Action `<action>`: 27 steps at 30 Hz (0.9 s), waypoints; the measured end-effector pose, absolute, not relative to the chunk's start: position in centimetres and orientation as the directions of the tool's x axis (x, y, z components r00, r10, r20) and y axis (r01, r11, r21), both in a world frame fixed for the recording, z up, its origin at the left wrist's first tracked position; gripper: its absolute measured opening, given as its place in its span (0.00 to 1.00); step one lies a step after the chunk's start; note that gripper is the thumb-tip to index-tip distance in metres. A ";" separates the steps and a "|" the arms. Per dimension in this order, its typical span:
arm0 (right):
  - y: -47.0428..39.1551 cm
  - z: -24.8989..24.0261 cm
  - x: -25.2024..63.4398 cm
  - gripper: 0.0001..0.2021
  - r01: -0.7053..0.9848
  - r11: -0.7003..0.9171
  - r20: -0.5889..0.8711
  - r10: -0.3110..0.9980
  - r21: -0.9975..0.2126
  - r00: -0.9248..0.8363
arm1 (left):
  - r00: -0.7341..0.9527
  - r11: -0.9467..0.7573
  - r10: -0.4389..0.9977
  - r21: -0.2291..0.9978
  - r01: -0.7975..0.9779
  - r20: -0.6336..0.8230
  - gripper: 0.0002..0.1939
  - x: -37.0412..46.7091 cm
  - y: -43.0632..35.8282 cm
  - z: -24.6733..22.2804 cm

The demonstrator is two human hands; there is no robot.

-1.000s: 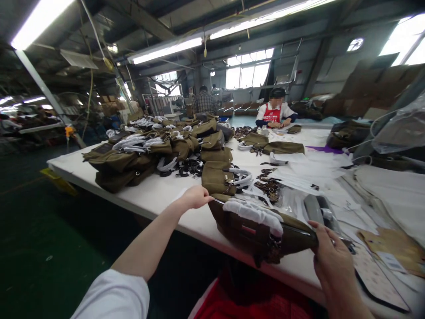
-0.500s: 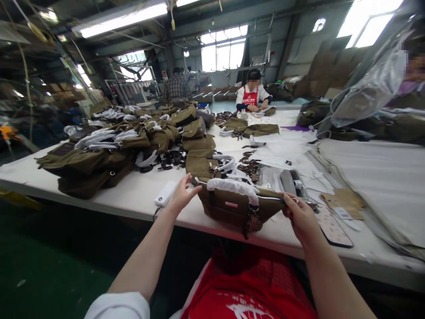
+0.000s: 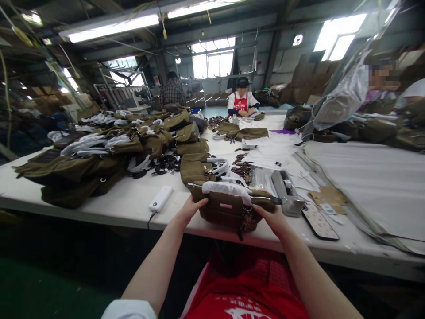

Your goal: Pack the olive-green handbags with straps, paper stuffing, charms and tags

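An olive-green handbag (image 3: 212, 214) is upright at the table's front edge, between my two hands. Its handle (image 3: 229, 189) is wrapped in white, a small pink label sits on the front, and a dark patterned charm (image 3: 248, 220) hangs from the handle's right end. My left hand (image 3: 191, 210) grips the bag's left side, thumb on the front face and fingers hidden behind. On the right side my right hand (image 3: 270, 217) holds it the same way, below the zipper end. Another olive bag (image 3: 192, 170) lies just behind it.
Several olive bags (image 3: 89, 170) are heaped on the left of the white table (image 3: 133, 208). A white power bank (image 3: 161, 198) with a cable lies left. At right are a grey tray (image 3: 292, 204), a phone (image 3: 320, 223) and cardboard (image 3: 328, 199). A co-worker (image 3: 241, 104) sits across.
Both hands have slid from the bag's upper corners down onto its sides, with thumbs now on the front. The camera view has shifted to the right.
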State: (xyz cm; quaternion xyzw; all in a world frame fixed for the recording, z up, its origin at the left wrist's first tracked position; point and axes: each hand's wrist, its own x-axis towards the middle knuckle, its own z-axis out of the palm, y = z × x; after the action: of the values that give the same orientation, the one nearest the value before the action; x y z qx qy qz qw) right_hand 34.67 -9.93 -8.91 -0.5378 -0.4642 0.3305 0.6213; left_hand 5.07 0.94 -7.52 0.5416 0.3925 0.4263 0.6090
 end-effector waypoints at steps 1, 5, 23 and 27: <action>-9.7 -9.3 34.8 0.29 0.124 0.191 0.225 0.896 -0.974 0.384 | 0.311 0.047 0.950 0.995 -0.085 -0.019 0.35 5.1 0.9 -7.7; -8.9 -10.2 35.4 0.23 0.268 0.157 0.266 0.856 -0.951 0.443 | 0.233 0.015 0.972 0.997 -0.079 0.004 0.34 5.5 0.7 -8.5; -9.4 -10.5 36.3 0.25 0.099 0.160 0.187 0.897 -0.982 0.400 | 0.243 -0.796 0.577 0.470 0.382 0.780 0.17 9.9 -9.0 -0.6; -10.0 -9.0 36.0 0.23 0.034 0.238 0.239 0.933 -0.971 0.268 | 0.523 -0.788 0.614 0.488 0.374 0.591 0.11 13.1 -10.5 -3.3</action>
State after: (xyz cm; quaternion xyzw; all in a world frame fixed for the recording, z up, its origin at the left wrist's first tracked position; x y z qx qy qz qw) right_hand 36.00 -10.00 -8.96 -0.4994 -0.4845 0.3625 0.6200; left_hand 13.12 -10.47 -3.29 0.8594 0.2875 0.3945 0.1522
